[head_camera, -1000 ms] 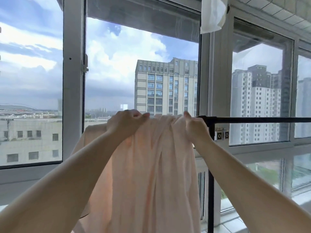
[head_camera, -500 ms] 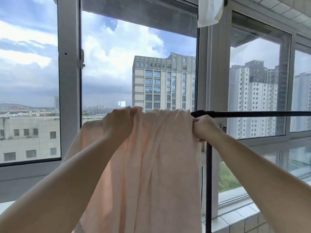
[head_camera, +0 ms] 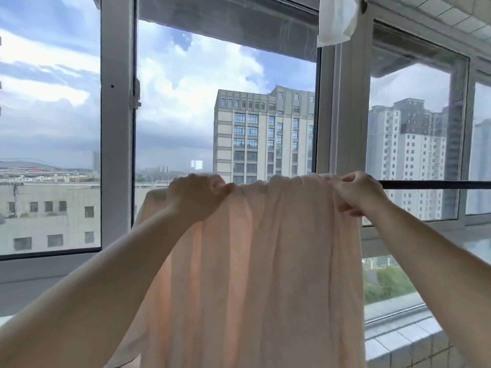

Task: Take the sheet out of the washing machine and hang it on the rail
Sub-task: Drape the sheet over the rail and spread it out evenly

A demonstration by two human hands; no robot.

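Observation:
A pale peach sheet (head_camera: 265, 261) hangs in long folds over a black horizontal rail (head_camera: 435, 184), bunched along its top edge. My left hand (head_camera: 198, 197) grips the sheet's top at the left end. My right hand (head_camera: 357, 193) pinches the top at the right end, on the rail. The rail under the sheet and its upright post are hidden by the cloth. The washing machine is out of view.
Large windows with grey frames (head_camera: 117, 128) stand right behind the rail. A white cloth (head_camera: 336, 19) hangs from above at the top right. A tiled ledge (head_camera: 403, 346) runs along the lower right.
My right hand has slid right along the rail, spreading the sheet wider; the cloth now covers the rail's post. My left hand keeps its grip at the left end.

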